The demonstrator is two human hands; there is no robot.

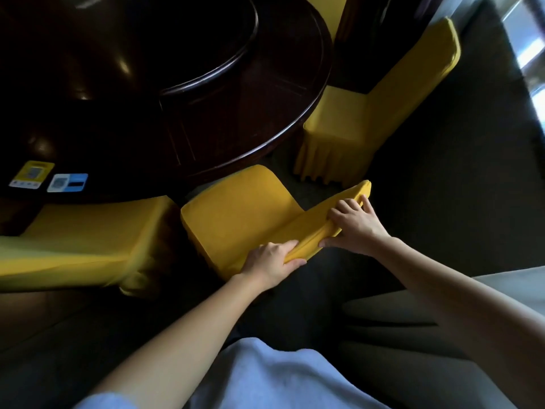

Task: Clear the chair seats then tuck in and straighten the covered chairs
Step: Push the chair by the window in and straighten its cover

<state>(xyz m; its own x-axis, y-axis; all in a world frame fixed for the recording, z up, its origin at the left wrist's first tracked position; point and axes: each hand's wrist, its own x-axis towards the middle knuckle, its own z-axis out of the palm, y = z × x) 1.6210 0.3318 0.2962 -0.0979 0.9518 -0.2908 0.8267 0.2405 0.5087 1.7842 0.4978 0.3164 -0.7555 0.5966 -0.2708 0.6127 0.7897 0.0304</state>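
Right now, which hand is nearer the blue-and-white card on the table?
Left. The left hand grips the chair backrest at the end closer to the blue-and-white card; the right hand grips it farther along.

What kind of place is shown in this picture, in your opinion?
Probably a restaurant or banquet room: a large round dark table with a raised turntable, a yellow-covered chair and others like it around the table, and two code stickers at its edge.
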